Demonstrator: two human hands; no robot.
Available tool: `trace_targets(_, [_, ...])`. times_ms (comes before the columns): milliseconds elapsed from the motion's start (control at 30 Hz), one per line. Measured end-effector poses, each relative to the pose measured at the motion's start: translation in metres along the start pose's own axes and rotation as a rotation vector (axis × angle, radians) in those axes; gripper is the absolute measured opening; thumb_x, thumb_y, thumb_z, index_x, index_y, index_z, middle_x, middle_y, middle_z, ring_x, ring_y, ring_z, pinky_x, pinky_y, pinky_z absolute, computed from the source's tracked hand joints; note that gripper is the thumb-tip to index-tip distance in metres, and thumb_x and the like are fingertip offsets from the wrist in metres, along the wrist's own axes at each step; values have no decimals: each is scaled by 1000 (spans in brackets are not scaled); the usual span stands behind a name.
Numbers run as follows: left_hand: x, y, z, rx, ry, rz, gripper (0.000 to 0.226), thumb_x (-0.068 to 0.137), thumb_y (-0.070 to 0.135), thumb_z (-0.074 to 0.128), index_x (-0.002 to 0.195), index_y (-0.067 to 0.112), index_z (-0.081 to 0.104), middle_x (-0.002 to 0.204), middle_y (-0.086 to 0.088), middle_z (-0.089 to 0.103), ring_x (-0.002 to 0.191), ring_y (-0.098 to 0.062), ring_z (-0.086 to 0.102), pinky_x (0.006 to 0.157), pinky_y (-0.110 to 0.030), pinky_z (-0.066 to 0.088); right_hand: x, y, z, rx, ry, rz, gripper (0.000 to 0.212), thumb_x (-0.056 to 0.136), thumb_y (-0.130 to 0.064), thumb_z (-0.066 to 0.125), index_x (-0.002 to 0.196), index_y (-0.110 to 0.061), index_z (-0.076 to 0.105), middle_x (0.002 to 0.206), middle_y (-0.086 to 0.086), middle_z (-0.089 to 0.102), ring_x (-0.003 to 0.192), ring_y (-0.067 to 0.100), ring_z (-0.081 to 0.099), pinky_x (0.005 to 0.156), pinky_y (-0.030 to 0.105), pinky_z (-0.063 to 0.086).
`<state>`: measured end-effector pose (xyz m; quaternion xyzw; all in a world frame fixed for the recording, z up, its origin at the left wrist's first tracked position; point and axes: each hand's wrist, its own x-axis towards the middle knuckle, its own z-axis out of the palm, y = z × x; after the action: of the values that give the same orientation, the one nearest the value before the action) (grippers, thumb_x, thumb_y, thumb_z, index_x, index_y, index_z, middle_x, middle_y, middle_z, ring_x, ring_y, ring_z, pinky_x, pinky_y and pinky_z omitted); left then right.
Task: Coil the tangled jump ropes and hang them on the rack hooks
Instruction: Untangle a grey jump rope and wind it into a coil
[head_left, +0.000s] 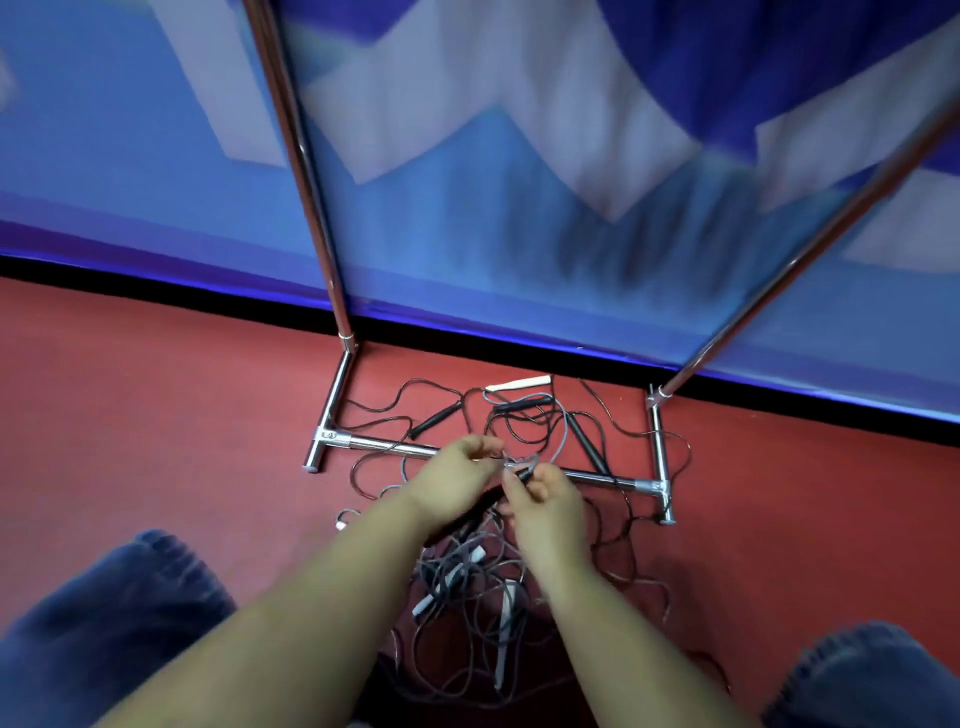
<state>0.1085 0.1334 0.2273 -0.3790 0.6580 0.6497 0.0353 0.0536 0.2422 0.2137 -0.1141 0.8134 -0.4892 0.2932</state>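
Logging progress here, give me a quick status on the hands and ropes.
Left hand and right hand both pinching a rope end. Jump ropes still tangled on floor. Cords draped over rack base bar.

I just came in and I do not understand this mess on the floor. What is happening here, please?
A person kneels on the red floor before a chrome metal rack and works on a tangle of thin black and grey jump ropes. The left hand and the right hand both pinch the ropes where they cross, beside a black handle held between them, above the rack's lower bar. Most ropes lie loose on the floor, some across the rack's base. No rope is coiled yet.
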Motion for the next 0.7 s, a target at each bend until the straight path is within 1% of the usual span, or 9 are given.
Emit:
trace_targets(67, [-50, 0, 5, 19, -20, 59, 21, 99, 24, 47, 103, 12, 64, 92, 2, 66, 84, -13, 57, 86, -26, 46, -42, -24, -8, 154, 35, -47, 26, 88, -14, 64, 66, -17, 50, 61, 2, 62, 58, 15, 61, 58, 27, 47])
trace_targets(133, [-101, 5, 8, 86, -24, 137, 34, 100, 38, 44, 89, 14, 64, 80, 4, 63, 73, -9, 54, 76, -26, 45, -85, -45, -22, 275, 43, -83, 16, 88, -10, 63, 74, -12, 57, 61, -1, 65, 52, 3, 60, 55, 18, 48])
trace_targets(200, [-151, 13, 10, 104, -28, 215, 26, 98, 35, 49, 81, 20, 62, 67, 12, 55, 61, -5, 46, 61, -21, 40, -124, -58, -37, 347, -4, -107, 8, 89, -10, 63, 81, -8, 61, 63, -2, 67, 56, 4, 61, 58, 18, 50])
trace_targets(267, [-192, 16, 11, 200, -14, 315, 14, 94, 31, 57, 82, 24, 62, 65, 14, 56, 59, -3, 47, 60, -20, 39, -160, -67, -49, 392, -65, -117, 9, 90, -11, 60, 84, -6, 62, 71, 5, 67, 63, 10, 61, 61, 21, 51])
trace_targets(333, [-226, 19, 11, 287, 31, 379, 5, 92, 30, 60, 89, 26, 63, 69, 11, 60, 62, -7, 53, 64, -24, 44, -188, -73, -65, 387, -58, -132, 14, 94, -11, 54, 82, -10, 60, 72, 6, 63, 56, 7, 58, 55, 17, 47])
trace_targets(433, [-274, 31, 14, 288, 72, 469, 3, 93, 26, 60, 90, 27, 61, 59, 13, 50, 53, -3, 44, 56, -22, 37, -225, -82, -90, 304, 34, -182, 16, 92, -7, 54, 93, -23, 56, 93, 5, 62, 66, 10, 58, 61, 19, 47])
trace_targets(500, [-302, 43, 19, 292, 51, 535, 8, 93, 26, 60, 85, 27, 60, 53, 15, 48, 48, 1, 41, 52, -18, 34, -249, -87, -101, 173, -6, -271, 28, 89, -3, 56, 102, -28, 53, 102, -2, 59, 69, 4, 58, 63, 12, 45])
trace_targets(600, [-335, 60, 23, 251, 29, 616, 8, 93, 22, 60, 86, 23, 64, 51, 16, 50, 46, 2, 41, 49, -16, 32, -277, -96, -104, -30, -93, -400, 29, 88, 0, 53, 94, -29, 54, 96, 0, 61, 66, 6, 55, 57, 10, 41])
trace_targets(700, [-363, 76, 26, 180, 22, 670, 12, 94, 18, 58, 84, 18, 64, 48, 15, 50, 43, 3, 40, 46, -14, 30, -289, -97, -104, -190, -9, -493, 20, 89, -5, 55, 95, -23, 60, 90, 1, 63, 77, 14, 58, 70, 23, 43])
